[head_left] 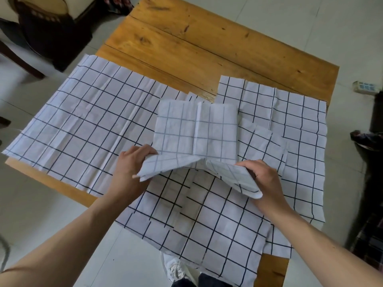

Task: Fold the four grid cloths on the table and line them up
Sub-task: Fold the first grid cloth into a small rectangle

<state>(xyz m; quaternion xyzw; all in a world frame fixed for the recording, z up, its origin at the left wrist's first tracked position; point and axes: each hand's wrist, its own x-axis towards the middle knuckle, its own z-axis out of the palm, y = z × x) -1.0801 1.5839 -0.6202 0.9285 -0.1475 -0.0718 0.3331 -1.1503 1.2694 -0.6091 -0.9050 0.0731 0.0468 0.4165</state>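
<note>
table (pixel 186 48): wooden plank top, far half bare, near half under grid cloths
left cloth (pixel 83 121): flat, unfolded, white with dark grid, its left corner hangs past the table edge
right cloth (pixel 300 131): flat, unfolded, at right side of table, partly under the other cloths
near cloth (pixel 207 224): spread flat at near edge, overhangs toward the person, lies under both hands
folded cloth (pixel 196 129): mid table, on top of the others, folded to a small rectangle, paler grid side up, near edge lifted off the table
in the way: folded cloth overlaps left, right and near cloths; a smaller folded flap (pixel 263 146) sticks out just right of it
left hand (pixel 132 164): grips near-left corner of folded cloth, fingers curled under the flap, thumb side hidden by fabric
right hand (pixel 263 177): grips near-right corner of folded cloth, fingers curled round the edge, cloth draped over the fingertips
around: dark chair (pixel 41 27) far left on tiled floor, power strip (pixel 365 87) on floor at right, dark bundle (pixel 371 139) at right edge, white shoe (pixel 176 270) below the table edge
</note>
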